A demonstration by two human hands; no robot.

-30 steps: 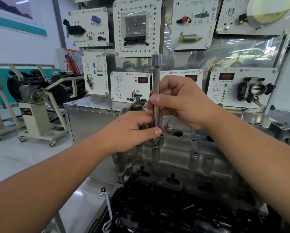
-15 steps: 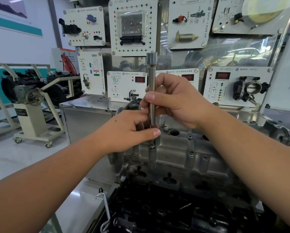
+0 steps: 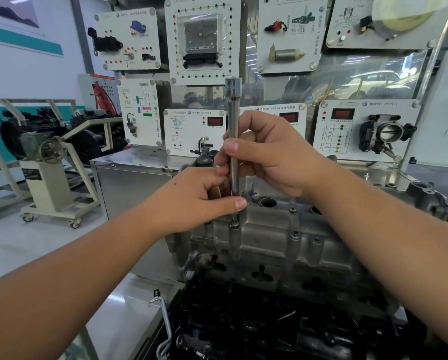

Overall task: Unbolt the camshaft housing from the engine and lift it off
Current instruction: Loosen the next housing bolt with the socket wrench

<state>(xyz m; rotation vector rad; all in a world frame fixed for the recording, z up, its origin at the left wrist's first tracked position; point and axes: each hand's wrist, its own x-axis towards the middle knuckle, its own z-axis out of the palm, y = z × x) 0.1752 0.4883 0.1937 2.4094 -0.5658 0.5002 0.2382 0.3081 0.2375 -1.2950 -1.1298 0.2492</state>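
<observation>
- A long steel extension bar (image 3: 234, 141) stands upright over the camshaft housing (image 3: 282, 237), its square-drive socket end at the top and its lower tip down on a bolt (image 3: 234, 224) at the near left edge of the housing.
- The right hand (image 3: 267, 154) grips the bar around its middle, fingers curled round the shaft and the thumb laid across the front.
- The left hand (image 3: 197, 201) pinches the bar lower down, just above the bolt, with the thumb stretched out in front of it and the fingers tucked behind; the fingertips themselves are hidden.
- The camshaft housing, a grey cast-metal piece, sits on top of the engine (image 3: 282, 320), whose dark block fills the lower part of the view. Other bolt heads show along the housing's top, and round open bores lie just right of the bar.
- A bent metal rod (image 3: 165, 326) hangs at the near left side of the engine.
- Behind the engine stands a stainless cabinet (image 3: 129, 183), and above it a wall of white training panels (image 3: 202, 40) carrying sensors, connectors and red digital readouts; a throttle body (image 3: 387, 133) is mounted on the panel to the right.
- Off to the left, another engine sits on a cream wheeled stand (image 3: 49, 185) with a handwheel.
</observation>
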